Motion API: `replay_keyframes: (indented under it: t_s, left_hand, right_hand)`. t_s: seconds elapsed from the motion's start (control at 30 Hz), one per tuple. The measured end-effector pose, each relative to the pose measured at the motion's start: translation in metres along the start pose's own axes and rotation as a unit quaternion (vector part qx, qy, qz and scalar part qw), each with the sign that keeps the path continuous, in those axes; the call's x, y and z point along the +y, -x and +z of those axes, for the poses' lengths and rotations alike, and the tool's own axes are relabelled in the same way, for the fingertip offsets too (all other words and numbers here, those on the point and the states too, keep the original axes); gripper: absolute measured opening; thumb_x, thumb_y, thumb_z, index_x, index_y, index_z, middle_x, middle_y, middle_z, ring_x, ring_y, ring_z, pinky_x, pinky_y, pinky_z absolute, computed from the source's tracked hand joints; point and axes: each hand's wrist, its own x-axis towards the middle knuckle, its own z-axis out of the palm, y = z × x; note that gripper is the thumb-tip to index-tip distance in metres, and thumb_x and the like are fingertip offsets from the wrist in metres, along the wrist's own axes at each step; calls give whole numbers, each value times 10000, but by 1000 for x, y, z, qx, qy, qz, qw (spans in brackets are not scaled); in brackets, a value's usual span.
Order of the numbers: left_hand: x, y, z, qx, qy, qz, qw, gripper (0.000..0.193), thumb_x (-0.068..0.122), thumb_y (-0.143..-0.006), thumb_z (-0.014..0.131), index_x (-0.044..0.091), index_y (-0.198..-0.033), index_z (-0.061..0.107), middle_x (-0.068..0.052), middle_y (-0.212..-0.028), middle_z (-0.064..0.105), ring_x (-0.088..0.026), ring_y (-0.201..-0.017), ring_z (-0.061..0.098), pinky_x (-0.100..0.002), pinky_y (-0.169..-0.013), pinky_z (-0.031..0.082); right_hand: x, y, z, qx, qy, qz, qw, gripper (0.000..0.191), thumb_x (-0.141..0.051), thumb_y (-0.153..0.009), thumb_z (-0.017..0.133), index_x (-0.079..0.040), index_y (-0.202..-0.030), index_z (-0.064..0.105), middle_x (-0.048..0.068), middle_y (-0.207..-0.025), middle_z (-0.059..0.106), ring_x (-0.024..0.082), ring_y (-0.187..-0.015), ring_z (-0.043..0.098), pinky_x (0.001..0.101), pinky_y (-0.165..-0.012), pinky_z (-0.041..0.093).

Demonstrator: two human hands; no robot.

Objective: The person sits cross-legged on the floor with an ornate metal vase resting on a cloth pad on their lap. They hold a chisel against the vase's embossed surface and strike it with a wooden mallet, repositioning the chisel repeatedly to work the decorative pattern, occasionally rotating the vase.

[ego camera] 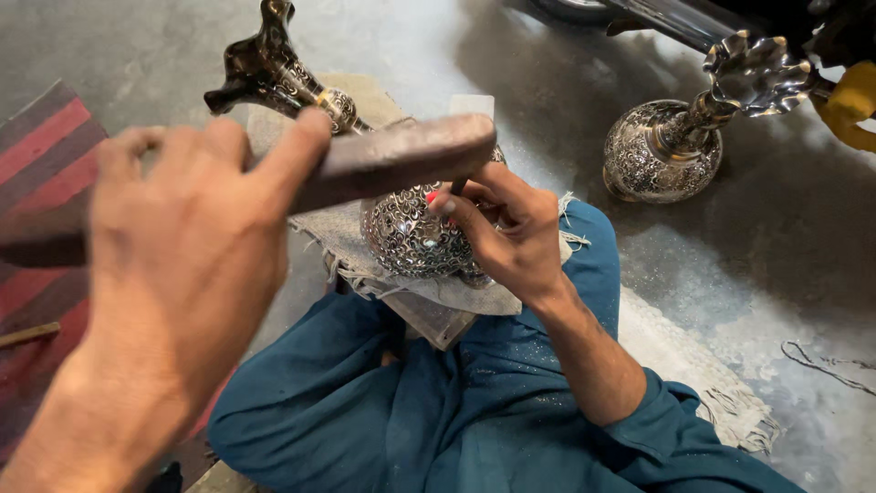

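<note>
An ornate engraved metal vase (409, 236) lies on its side on a frayed cloth pad (333, 228) over my lap, its flared neck (272, 59) pointing away. My left hand (182, 265) is raised close to the camera and grips a dark hammer (401, 157), whose head hovers just above the vase's round body. My right hand (513, 239) rests on the body and pinches a thin dark chisel (457, 187) with its tip against the metal. My legs are in teal cloth (429, 411).
A second engraved vase (659, 151) with a scalloped mouth lies on the concrete floor at the upper right, near a yellow object (850, 99). A red striped mat (36, 155) is on the left. A woven mat edge (730, 402) and loose string (821, 361) lie at the right.
</note>
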Motion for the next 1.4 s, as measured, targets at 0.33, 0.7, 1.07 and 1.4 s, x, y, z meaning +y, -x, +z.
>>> replay_keyframes:
  t_s: [0.33,0.7,1.07,1.4]
  left_hand:
    - [4,-2,-5,2,28,-46,999,747,61,-748,753,172,-1455,541,-145,-960,617,-368,-927,628,-494,-768,504]
    - [2,6,8,6,2,-60,998,549,86,-894,710,220,-1405,559,-100,-938,641,-292,-867,665,-456,-849,522]
    - [-4,11,13,-40,27,-65,997,707,71,-786,730,231,-1450,548,-121,-922,591,-366,-892,617,-504,-804,499]
    - [-6,15,16,-21,-20,-49,998,761,64,-753,768,230,-1461,544,-129,-925,605,-375,-914,620,-507,-825,511]
  right_hand:
    - [2,-3,-3,-5,43,-26,999,253,-25,-1014,734,8,-1253,658,115,-1015,783,133,-931,777,234,-763,636]
    - [1,-6,-8,-34,104,-12,994,270,-53,-982,753,-31,-1240,678,70,-968,800,118,-857,794,216,-714,645]
    - [6,-8,-13,-56,100,-25,993,249,-58,-983,751,-29,-1220,680,80,-1011,795,138,-912,801,246,-767,670]
    - [4,-11,-14,-75,82,-34,993,267,-27,-981,736,-19,-1239,665,79,-995,784,131,-904,794,244,-787,672]
